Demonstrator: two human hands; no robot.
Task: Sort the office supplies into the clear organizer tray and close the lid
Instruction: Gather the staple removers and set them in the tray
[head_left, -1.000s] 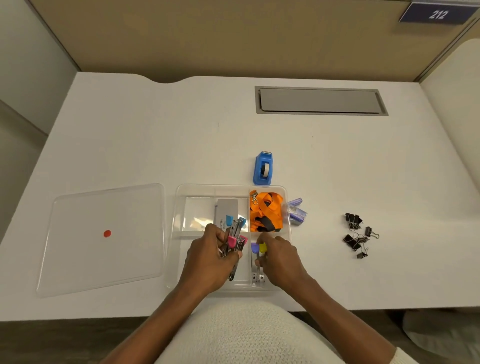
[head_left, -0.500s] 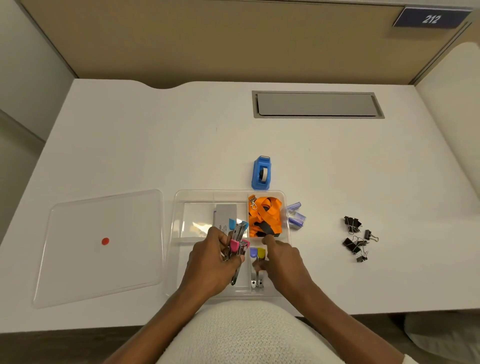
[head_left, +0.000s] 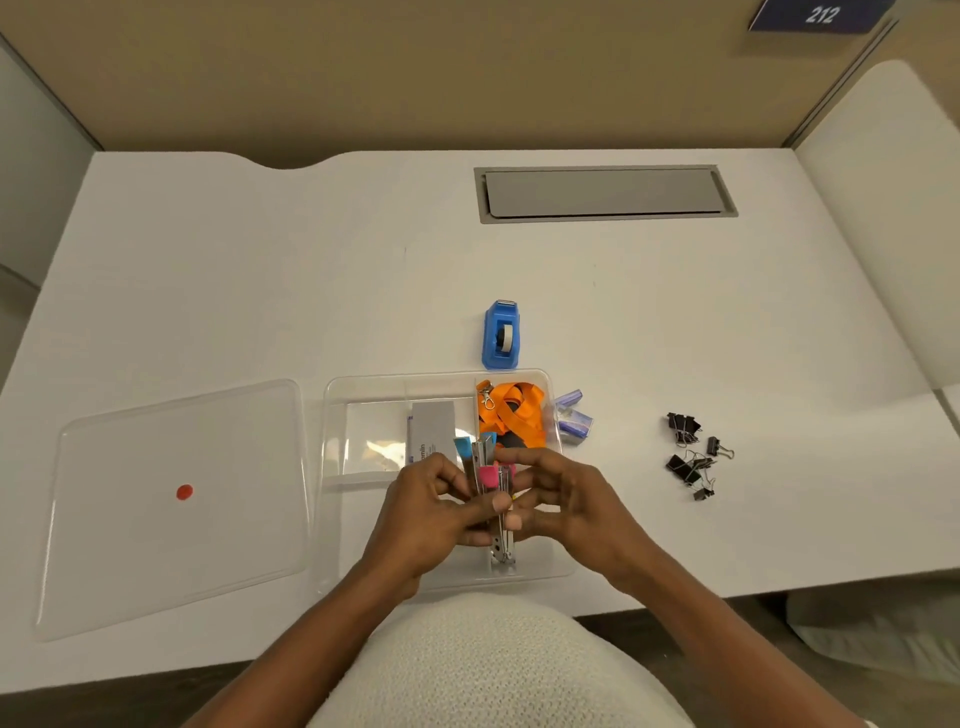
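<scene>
The clear organizer tray (head_left: 363, 387) sits at the desk's near edge. Its back right compartment holds an orange lanyard (head_left: 511, 410); the back left one holds a grey card packet (head_left: 434, 428). My left hand (head_left: 431, 519) grips a bundle of small staplers (head_left: 485, 460) with blue and pink ends, held above the tray's front. My right hand (head_left: 566, 499) touches the same bundle from the right, fingers curled on it. One more metal stapler (head_left: 502, 556) lies in the front right compartment. The clear lid (head_left: 171, 509) with a red dot lies flat to the tray's left.
A blue tape dispenser (head_left: 501, 335) stands just behind the tray. Purple staple boxes (head_left: 571, 418) lie against the tray's right wall. Several black binder clips (head_left: 691, 454) are scattered further right. A grey cable hatch (head_left: 605, 193) is set into the desk's back.
My right hand left the front right compartment and came up to the stapler bundle in my left hand. The yellow and purple ends are now hidden behind my fingers.
</scene>
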